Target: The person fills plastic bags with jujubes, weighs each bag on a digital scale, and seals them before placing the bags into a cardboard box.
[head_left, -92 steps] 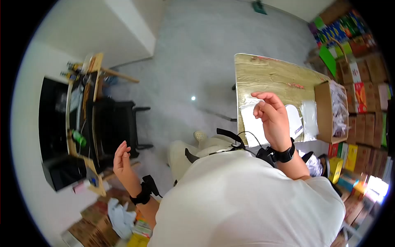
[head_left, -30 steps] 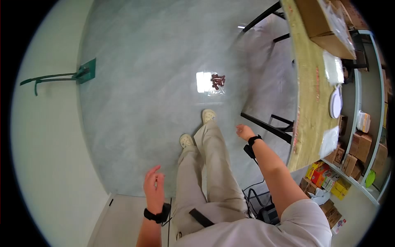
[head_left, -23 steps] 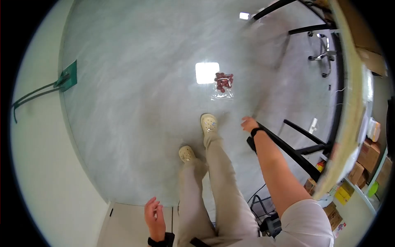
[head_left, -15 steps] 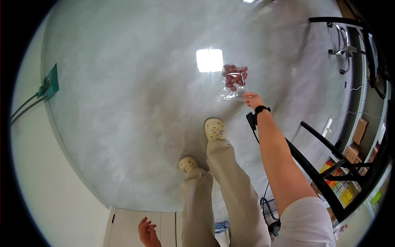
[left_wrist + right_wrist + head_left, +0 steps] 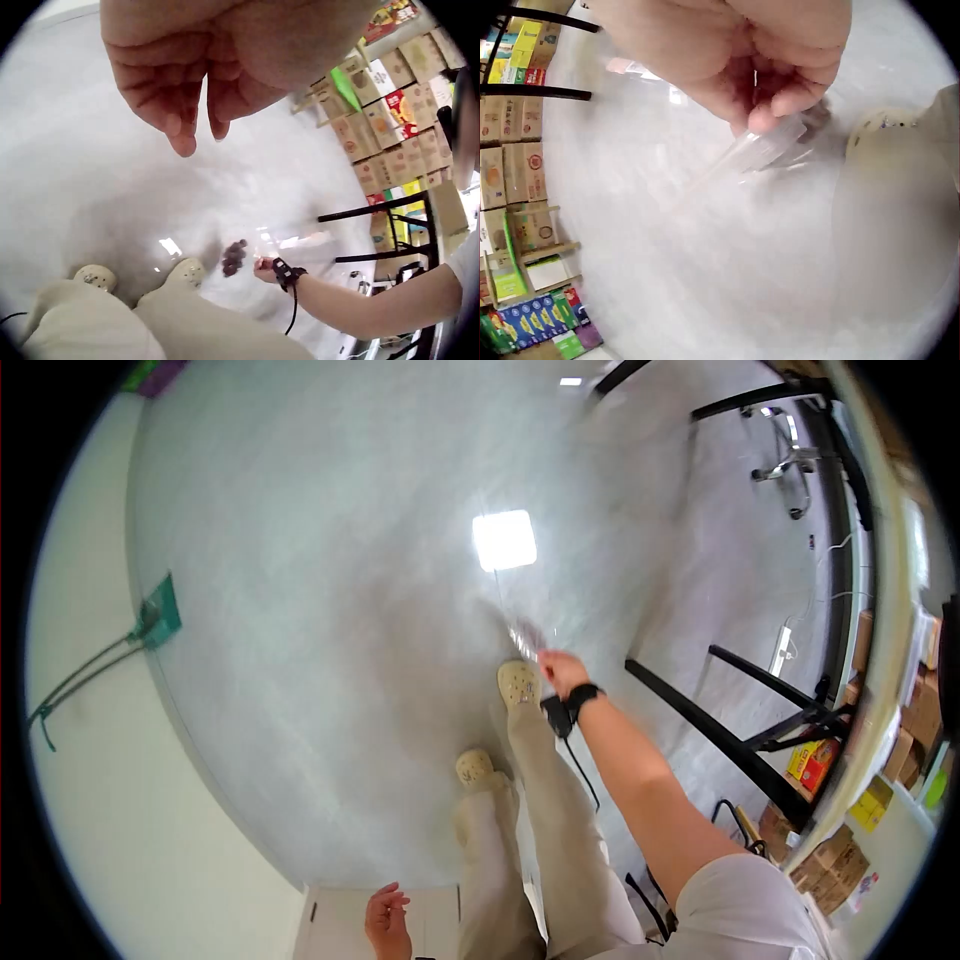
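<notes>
A clear plastic bag (image 5: 525, 641) of red dates hangs blurred from my right hand (image 5: 565, 672), just beyond my foot. In the right wrist view the thumb and fingers of the right hand (image 5: 769, 82) pinch the bag's transparent edge (image 5: 769, 150); most of the dates are out of sight behind the fingers. The dark red dates (image 5: 234, 257) show beside the right hand in the left wrist view. My left hand (image 5: 388, 915) is low at the front, its fingers loosely bent around nothing. Seen close up, that left hand (image 5: 202, 82) hangs over the floor.
Black table legs (image 5: 715, 735) stand right of my right arm. A green dustpan (image 5: 160, 615) leans by the left wall. My cream clogs (image 5: 520, 685) are on the grey floor (image 5: 350, 560). Stacked cartons (image 5: 375, 142) line one side of the room.
I have turned from the table and bent toward the floor. My right hand has reached the bag of dates, pinched it and lifted it toward my feet. The left hand has stayed low and unoccupied.
</notes>
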`<move>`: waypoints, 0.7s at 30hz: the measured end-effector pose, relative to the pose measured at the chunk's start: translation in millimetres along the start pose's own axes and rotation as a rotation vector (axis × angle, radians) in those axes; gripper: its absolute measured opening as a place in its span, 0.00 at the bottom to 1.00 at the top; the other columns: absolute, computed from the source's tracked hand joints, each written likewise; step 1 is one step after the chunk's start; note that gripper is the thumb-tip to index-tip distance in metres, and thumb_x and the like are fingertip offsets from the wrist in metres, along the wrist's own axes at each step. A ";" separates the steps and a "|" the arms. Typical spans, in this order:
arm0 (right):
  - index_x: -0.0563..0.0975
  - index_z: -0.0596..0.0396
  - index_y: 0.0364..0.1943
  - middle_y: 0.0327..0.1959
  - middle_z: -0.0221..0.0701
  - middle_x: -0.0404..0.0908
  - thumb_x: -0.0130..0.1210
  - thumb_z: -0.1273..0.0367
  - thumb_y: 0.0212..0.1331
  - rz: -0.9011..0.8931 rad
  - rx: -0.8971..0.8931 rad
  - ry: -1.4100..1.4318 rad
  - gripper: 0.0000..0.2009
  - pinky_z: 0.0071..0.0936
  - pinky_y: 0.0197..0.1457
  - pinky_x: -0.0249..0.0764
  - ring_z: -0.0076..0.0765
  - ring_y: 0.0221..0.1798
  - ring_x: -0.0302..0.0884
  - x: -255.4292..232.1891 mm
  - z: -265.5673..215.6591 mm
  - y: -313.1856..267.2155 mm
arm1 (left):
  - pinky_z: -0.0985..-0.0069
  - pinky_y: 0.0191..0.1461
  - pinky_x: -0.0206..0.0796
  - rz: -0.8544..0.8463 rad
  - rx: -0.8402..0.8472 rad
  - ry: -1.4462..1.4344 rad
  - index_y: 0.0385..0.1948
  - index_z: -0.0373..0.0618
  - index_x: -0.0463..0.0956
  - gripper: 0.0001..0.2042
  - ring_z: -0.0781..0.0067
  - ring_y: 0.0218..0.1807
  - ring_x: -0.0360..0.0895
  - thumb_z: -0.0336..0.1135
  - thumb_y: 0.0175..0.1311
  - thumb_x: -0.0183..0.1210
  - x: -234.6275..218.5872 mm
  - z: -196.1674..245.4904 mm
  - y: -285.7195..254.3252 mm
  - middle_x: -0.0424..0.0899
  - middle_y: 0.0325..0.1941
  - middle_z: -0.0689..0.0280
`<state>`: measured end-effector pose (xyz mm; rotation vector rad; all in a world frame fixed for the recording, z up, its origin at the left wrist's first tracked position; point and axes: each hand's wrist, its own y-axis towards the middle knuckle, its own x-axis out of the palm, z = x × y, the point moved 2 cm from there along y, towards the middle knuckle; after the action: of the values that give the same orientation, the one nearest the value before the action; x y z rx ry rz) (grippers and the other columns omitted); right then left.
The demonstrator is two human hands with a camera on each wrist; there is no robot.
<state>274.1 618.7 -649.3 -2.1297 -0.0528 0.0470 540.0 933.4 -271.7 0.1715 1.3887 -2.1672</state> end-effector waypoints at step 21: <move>0.81 0.56 0.36 0.25 0.23 0.77 0.55 0.73 0.54 -0.041 -0.345 0.037 0.07 0.16 0.27 0.63 0.16 0.23 0.64 -189.3 -139.0 -687.5 | 0.80 0.39 0.65 -0.490 1.223 0.297 0.38 0.40 0.76 0.08 0.75 0.38 0.76 0.26 0.61 0.49 34.7 214.8 -311.0 0.79 0.35 0.64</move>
<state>79.6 855.0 9.6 -2.4732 -0.0881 -0.0278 390.6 830.0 61.5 0.6614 -0.0019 -3.2227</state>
